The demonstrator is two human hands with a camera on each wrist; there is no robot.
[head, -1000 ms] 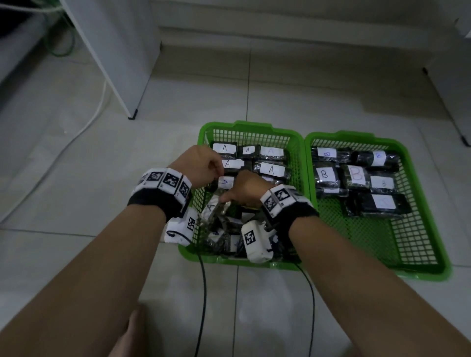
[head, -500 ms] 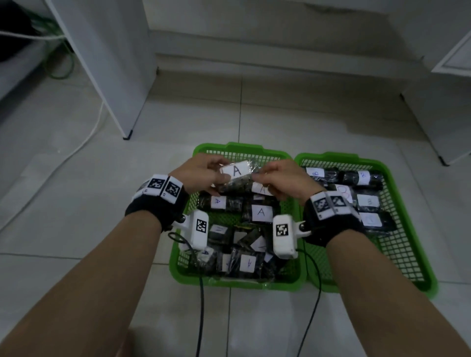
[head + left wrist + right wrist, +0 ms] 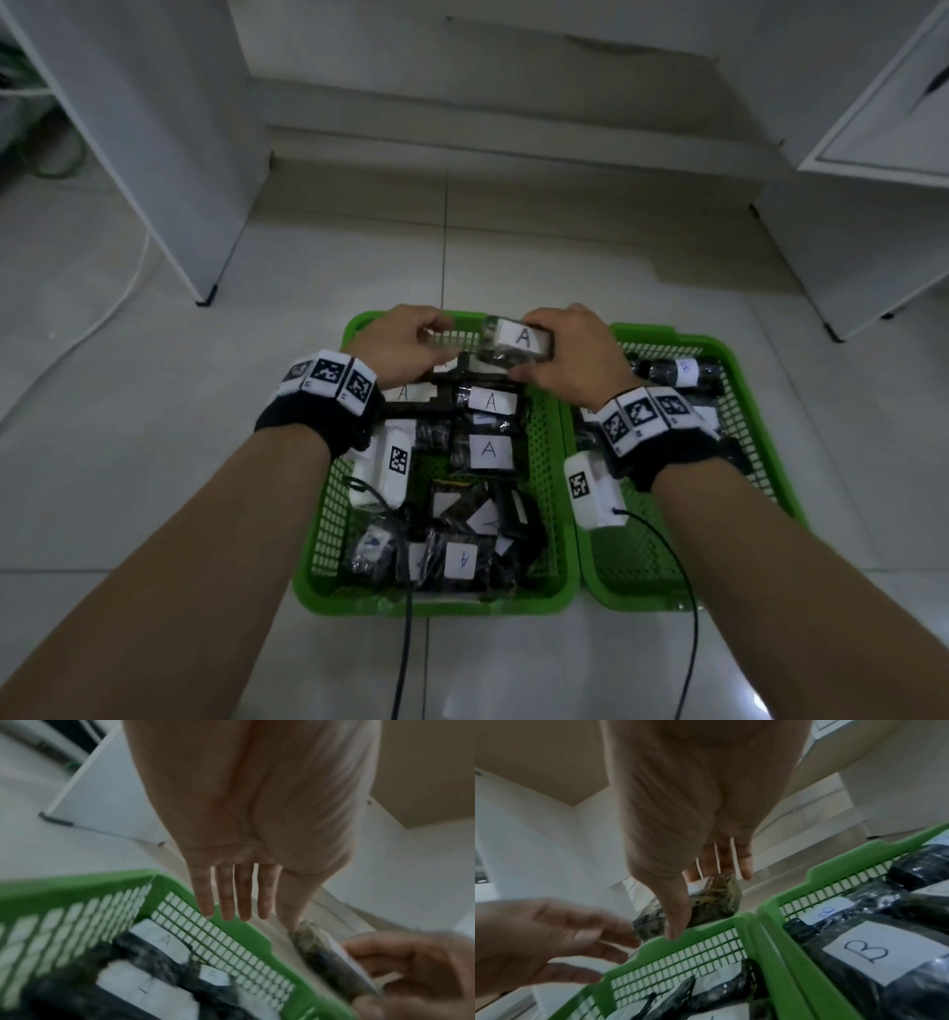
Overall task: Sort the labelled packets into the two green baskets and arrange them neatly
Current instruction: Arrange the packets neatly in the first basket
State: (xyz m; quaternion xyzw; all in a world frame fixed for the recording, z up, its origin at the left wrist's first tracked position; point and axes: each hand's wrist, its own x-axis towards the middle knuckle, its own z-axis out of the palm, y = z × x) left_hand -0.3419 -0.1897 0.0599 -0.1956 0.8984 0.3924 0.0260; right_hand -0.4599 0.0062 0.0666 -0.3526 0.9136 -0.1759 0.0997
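Note:
Two green baskets stand side by side on the tiled floor. The left basket holds several dark packets with "A" labels, neat at the back and jumbled at the front. The right basket holds "B" packets. My right hand grips one "A" packet above the left basket's far rim. My left hand hovers just left of it with straight fingers, holding nothing.
A white cabinet panel stands at the back left and another white cabinet at the right. A white cable lies on the floor to the left. A low step runs behind the baskets.
Both hands lifted the "A" packet out of the left basket. My left hand has let go; the right hand now holds it alone, further back.

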